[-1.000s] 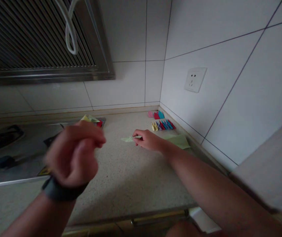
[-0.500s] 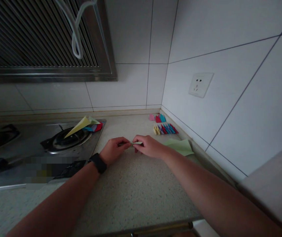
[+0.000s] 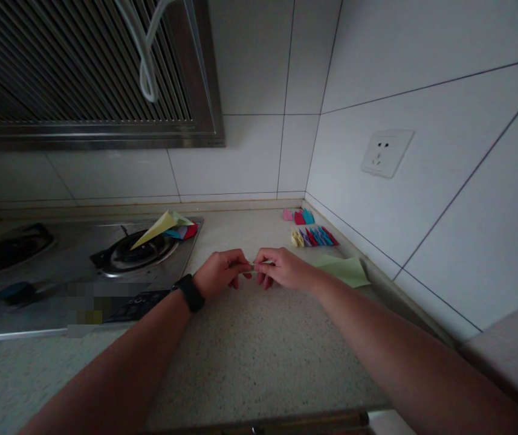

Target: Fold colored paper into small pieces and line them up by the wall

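A small folded piece of pale green paper (image 3: 252, 264) is pinched between my two hands above the speckled countertop, mostly covered by fingers. My left hand (image 3: 223, 270), with a black watch at the wrist, grips its left end between thumb and forefinger. On its other end my right hand (image 3: 282, 268) is closed, thumb against fingers. A larger sheet of light green paper (image 3: 344, 270) lies flat beyond my right forearm. Behind my hands stands a row of small folded paper pieces (image 3: 315, 236) in yellow, purple, red and blue.
Pink, red and blue folded papers (image 3: 298, 216) sit in the back corner. On the left, a gas stove (image 3: 72, 266) carries yellow, green, blue and red papers (image 3: 161, 228) over one burner. A range hood (image 3: 104, 136) hangs above, and a wall socket (image 3: 388, 153) is on the right.
The camera view has turned slightly left, so everything sits further right. My left fingers have shifted their hold on the green paper, with the lower fingers now curled beneath.
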Available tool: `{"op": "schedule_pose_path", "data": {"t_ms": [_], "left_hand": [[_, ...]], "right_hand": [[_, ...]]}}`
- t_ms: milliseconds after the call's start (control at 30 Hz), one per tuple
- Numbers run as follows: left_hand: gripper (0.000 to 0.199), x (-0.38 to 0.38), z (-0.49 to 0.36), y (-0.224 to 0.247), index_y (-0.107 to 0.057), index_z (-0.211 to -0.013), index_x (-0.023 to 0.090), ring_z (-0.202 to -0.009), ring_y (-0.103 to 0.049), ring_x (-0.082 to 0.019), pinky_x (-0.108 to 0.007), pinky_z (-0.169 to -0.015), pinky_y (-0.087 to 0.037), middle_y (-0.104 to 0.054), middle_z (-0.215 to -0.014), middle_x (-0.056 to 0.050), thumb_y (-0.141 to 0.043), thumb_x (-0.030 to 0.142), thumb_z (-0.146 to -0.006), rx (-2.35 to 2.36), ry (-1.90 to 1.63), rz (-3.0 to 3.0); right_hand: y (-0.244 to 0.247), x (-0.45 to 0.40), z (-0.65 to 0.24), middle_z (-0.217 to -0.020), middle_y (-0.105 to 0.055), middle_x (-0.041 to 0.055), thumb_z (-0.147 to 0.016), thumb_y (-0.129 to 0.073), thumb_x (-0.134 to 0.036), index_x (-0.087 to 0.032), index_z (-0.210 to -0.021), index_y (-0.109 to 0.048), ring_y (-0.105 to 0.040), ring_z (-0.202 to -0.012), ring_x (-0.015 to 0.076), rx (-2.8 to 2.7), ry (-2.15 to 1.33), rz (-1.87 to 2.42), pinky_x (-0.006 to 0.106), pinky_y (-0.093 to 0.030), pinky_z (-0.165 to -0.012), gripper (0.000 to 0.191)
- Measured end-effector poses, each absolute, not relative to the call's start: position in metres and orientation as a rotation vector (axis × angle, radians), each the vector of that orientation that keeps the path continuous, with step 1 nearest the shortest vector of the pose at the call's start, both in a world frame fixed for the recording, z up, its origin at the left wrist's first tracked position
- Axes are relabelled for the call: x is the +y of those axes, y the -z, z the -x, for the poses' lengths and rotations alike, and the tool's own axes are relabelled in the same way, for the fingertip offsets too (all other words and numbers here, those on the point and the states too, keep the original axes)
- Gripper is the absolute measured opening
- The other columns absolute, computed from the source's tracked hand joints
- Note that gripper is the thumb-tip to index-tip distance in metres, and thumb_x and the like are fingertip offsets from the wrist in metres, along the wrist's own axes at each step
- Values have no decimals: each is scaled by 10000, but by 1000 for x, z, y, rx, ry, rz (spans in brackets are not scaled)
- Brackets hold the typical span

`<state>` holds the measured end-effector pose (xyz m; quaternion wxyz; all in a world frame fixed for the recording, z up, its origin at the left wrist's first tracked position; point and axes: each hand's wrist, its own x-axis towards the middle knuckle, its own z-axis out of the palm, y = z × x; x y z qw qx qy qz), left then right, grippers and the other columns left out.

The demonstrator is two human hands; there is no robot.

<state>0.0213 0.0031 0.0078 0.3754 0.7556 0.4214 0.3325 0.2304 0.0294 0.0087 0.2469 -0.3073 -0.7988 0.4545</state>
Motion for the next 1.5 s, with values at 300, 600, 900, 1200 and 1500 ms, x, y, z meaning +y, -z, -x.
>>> {"op": "schedule_pose_path", "data": {"t_ms": [300,600,900,1200,1500], "left_hand": [[237,4,-17,-4,-600,-865,154,-571,-613,-97,-201,-512,-473,-714,-836,-51,-612,388,-833,1112,-910,-1898],[239,4,-15,-7,-689,-909,168,-566,-552,-104,-198,-511,-419,-654,-665,-8,-627,383,-825,1241,-983,-2067],[214,0,-24,-10,-692,-846,163,-588,-524,-104,-205,-532,-405,-639,-680,-5,-640,367,-809,1312,-1068,-2120],[268,4,-24,-4,-687,-872,136,-562,-498,-84,-197,-476,-421,-608,-706,-7,-726,359,-730,967,-1162,-1575],[268,-3,-25,-11,-717,-814,135,-517,-463,-64,-197,-472,-382,-596,-636,6,-778,362,-685,897,-1180,-1443]], "right_hand": [[-3,35,-230,-718,-679,24,-902,-542,-370,-179,-860,-530,-664,-578,124,-2116,-1264,864,218,-498,-520,195],[-13,31,-230,-812,-640,17,-891,-554,-325,-193,-971,-608,-589,-727,127,-2296,-718,821,248,-442,-663,164],[-13,32,-224,-778,-610,22,-845,-615,-249,-192,-854,-640,-541,-757,143,-2252,-455,848,271,-397,-706,62],[-5,43,-221,-700,-604,5,-804,-659,-357,-152,-843,-639,-547,-620,117,-1906,-1205,757,262,-433,-606,209],[-10,33,-221,-712,-608,3,-765,-717,-349,-153,-821,-647,-548,-629,108,-1754,-1439,664,261,-437,-608,216]]}}
